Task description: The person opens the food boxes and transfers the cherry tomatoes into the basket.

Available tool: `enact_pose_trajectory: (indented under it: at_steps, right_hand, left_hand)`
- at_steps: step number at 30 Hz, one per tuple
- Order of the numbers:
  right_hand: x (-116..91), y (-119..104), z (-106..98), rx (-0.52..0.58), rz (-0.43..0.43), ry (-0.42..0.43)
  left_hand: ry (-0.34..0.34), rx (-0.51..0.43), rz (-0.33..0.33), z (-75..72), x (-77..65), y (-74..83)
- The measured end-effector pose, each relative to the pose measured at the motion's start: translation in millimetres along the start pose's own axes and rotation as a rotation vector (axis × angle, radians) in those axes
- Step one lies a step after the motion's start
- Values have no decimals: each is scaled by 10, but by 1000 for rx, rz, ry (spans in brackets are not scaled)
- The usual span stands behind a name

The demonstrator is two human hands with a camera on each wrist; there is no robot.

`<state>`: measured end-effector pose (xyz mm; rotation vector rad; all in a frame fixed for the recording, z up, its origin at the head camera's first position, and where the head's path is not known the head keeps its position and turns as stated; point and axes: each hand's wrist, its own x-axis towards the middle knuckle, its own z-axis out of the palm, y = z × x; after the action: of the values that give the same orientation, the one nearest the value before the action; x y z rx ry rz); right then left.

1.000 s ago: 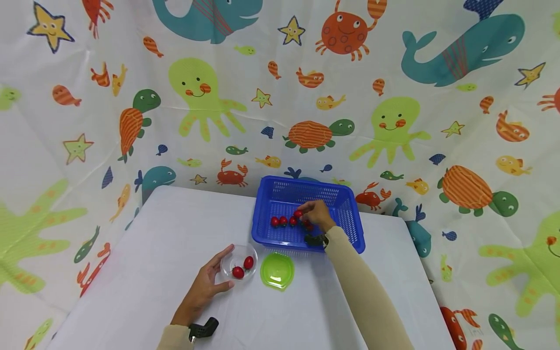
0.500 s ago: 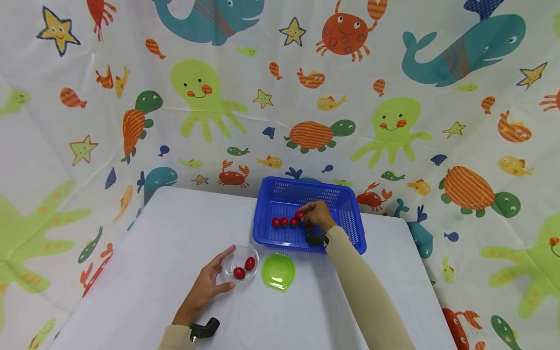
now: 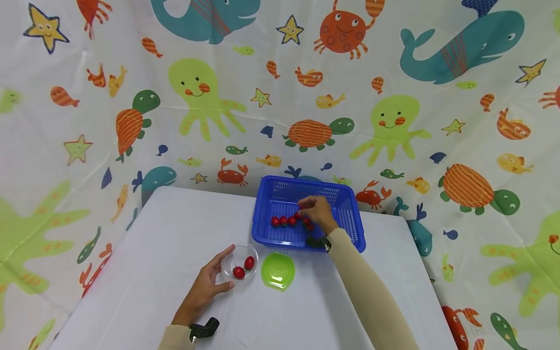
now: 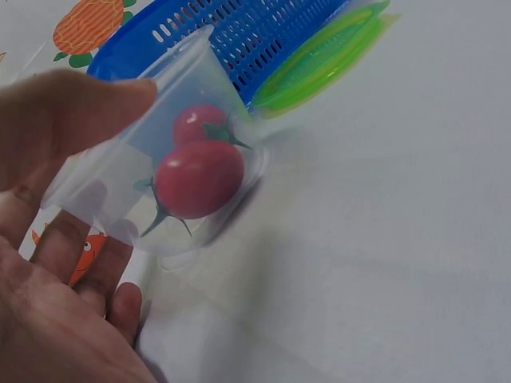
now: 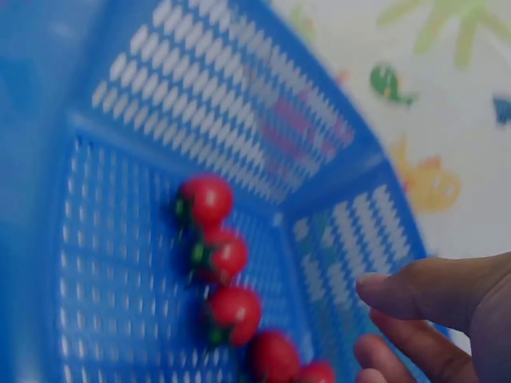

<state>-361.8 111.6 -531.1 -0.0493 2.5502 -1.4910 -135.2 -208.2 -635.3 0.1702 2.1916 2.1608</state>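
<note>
My left hand (image 3: pixel 203 287) grips a small clear plastic cup (image 4: pixel 120 187) that stands tilted in the left wrist view, thumb on one side and fingers on the other. Two red cherry tomatoes (image 4: pixel 200 179) with green stems lie in it. Over the blue plastic basket (image 3: pixel 280 240), my right hand (image 3: pixel 319 211) hovers above several more cherry tomatoes (image 3: pixel 283 221). The right wrist view shows its thumb and fingers (image 5: pixel 399 291) apart, with no tomato visible between them. Tomatoes in a row (image 5: pixel 223 255) lie on the basket floor; the hand partly hides some from the head view.
A green lid (image 3: pixel 278 271) lies on the white-covered table (image 3: pixel 280 316) between cup and basket. A curtain (image 3: pixel 245 92) printed with sea animals hangs behind and beside the table. A black wrist device (image 3: pixel 204 329) sits on the left wrist.
My right hand has risen slightly above the tomatoes, uncovering a little more of those beneath it. The left hand and the cup have stayed in place.
</note>
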Motion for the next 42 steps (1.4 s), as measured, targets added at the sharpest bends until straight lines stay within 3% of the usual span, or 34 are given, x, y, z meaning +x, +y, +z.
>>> enact_pose_trajectory:
  at_steps: [9, 15, 22, 29, 36, 42]
  right_hand:
    - [-461, -393, 74, 19, -188, 8]
    - [-860, -550, 222, 65, -301, -94]
    - [-1267, -591, 508, 24, -408, -191]
    - [-1476, -490, 776, 39, -359, -244]
    - [-1567, -430, 971, -2, -368, -243]
    - [-1581, -356, 1135, -110, -405, -206]
  left_hand:
    - [-13, -2, 41, 1, 3, -9]
    - [15, 15, 39, 2, 5, 3]
    - [27, 18, 37, 5, 7, 22]
    - [27, 23, 45, 8, 24, 2]
    - [40, 36, -3, 7, 7, 1]
    - [23, 34, 60, 12, 9, -17]
